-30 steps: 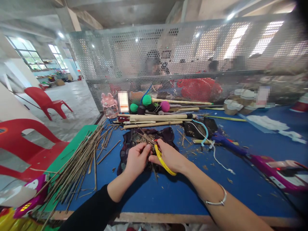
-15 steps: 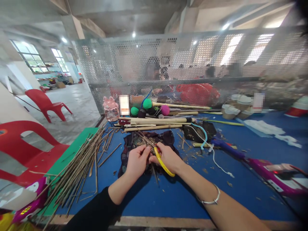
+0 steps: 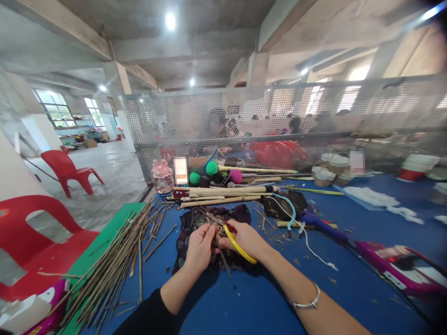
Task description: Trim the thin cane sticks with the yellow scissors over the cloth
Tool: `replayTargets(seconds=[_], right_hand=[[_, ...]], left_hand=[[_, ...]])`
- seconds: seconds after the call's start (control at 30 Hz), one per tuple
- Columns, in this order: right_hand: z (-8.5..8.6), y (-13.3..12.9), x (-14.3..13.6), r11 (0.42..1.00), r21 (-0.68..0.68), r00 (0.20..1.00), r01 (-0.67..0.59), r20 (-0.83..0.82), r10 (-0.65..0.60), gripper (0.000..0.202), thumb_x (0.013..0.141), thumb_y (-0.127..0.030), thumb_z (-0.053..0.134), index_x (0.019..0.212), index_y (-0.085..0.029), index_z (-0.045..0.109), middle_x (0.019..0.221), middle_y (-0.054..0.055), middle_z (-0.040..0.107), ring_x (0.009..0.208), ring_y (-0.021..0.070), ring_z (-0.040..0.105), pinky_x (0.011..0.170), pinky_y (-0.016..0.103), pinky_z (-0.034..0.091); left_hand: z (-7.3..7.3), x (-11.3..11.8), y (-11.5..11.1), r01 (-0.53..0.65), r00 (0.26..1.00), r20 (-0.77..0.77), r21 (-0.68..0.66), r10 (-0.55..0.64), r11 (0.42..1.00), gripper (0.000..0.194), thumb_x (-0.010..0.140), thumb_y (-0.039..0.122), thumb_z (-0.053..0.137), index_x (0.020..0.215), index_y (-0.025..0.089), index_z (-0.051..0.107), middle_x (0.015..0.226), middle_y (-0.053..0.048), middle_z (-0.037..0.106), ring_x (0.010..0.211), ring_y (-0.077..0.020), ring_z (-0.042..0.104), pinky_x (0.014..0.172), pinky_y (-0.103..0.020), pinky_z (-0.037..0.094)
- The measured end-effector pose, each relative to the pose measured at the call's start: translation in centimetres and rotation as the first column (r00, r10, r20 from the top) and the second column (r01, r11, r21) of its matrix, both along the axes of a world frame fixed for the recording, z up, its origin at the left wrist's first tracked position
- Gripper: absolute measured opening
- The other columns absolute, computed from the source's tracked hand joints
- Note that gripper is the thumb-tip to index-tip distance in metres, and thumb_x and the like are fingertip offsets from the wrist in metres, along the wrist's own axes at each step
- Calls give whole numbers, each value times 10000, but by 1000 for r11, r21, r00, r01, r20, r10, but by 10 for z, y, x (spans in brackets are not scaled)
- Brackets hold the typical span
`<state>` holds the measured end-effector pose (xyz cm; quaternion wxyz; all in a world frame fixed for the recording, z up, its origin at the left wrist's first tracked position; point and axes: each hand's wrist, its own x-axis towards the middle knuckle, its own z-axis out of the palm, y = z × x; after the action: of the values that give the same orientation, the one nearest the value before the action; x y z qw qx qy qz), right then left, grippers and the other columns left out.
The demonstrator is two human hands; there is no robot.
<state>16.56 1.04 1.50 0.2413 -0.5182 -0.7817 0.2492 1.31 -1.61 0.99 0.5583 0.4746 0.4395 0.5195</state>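
Left hand [image 3: 199,248]: thumb and fingers pinched together on a thin dark stem [image 3: 225,264], its lower end angling toward the person. Right hand [image 3: 245,238]: closed round yellow-handled scissors [image 3: 229,236], blades pointing up-left, beside the left fingertips; blade gap too small to tell. Both above a dark patterned cloth [image 3: 184,238] strewn with chips, on blue bench [image 3: 202,311]. Dry stem bundle [image 3: 110,267] lies left, over a green surface's edge [image 3: 127,209].
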Motion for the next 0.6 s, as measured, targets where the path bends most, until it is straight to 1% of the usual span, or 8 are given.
replayTargets(seconds=[0.1, 0.23, 0.3, 0.37, 0.43, 0.53, 0.6], right_hand=[[4, -4, -1, 1000, 14, 1000, 20, -7, -19, 423, 580, -429, 681, 900, -191, 541, 786, 15, 601, 660, 136, 523, 568, 213, 352], [5, -9, -7, 1000, 17, 997, -5, -71, 7, 431, 599, -387, 681, 943, -179, 527, 854, 33, 600, 718, 146, 531, 629, 240, 379], [5, -10, -9, 1000, 20, 996, -14, -83, 15, 433, 606, -389, 678, 947, -174, 519, 858, 37, 601, 728, 147, 533, 640, 246, 383], [3, -11, -10, 1000, 23, 997, -11, -82, 13, 431, 614, -402, 674, 941, -176, 509, 856, 37, 602, 729, 147, 536, 636, 243, 382], [2, -12, -11, 1000, 20, 998, -2, -57, 3, 425, 619, -425, 670, 921, -183, 494, 837, 34, 605, 705, 142, 538, 609, 231, 373], [1, -12, -12, 1000, 11, 1000, 19, 12, -20, 417, 620, -464, 663, 872, -188, 477, 777, 32, 606, 641, 136, 535, 560, 218, 347], [0, -11, -13, 1000, 9, 999, 22, 27, -22, 419, 619, -480, 660, 855, -188, 475, 757, 34, 606, 623, 135, 534, 544, 213, 337]], left_hand=[[-3, 0, 2, 3, 1000, -23, 40, -2, 999, 335, 722, 463, 500, 774, 138, 559, 541, 26, 537, 410, -73, 463, 396, -184, 400], [-7, -1, 2, 16, 995, -101, 129, -3, 992, 334, 769, 452, 438, 746, 139, 554, 545, 19, 541, 413, -77, 451, 416, -190, 367], [-6, -2, 2, 1, 985, -167, 195, 33, 981, 330, 787, 435, 418, 717, 140, 548, 559, 12, 542, 455, -85, 461, 454, -198, 371], [-4, -3, 1, -21, 963, -252, 275, 93, 961, 323, 798, 412, 413, 677, 140, 539, 580, 3, 548, 514, -95, 475, 510, -204, 378], [-3, -4, 0, -28, 940, -313, 320, 134, 947, 326, 806, 397, 406, 645, 141, 529, 585, -2, 550, 546, -102, 479, 547, -208, 377], [-2, -4, 0, -23, 930, -341, 320, 138, 947, 337, 817, 397, 380, 641, 146, 521, 577, -1, 546, 544, -107, 475, 550, -213, 371], [-1, -4, 0, -32, 926, -346, 323, 149, 946, 339, 819, 397, 376, 631, 149, 512, 577, -2, 547, 552, -110, 480, 553, -215, 370]])
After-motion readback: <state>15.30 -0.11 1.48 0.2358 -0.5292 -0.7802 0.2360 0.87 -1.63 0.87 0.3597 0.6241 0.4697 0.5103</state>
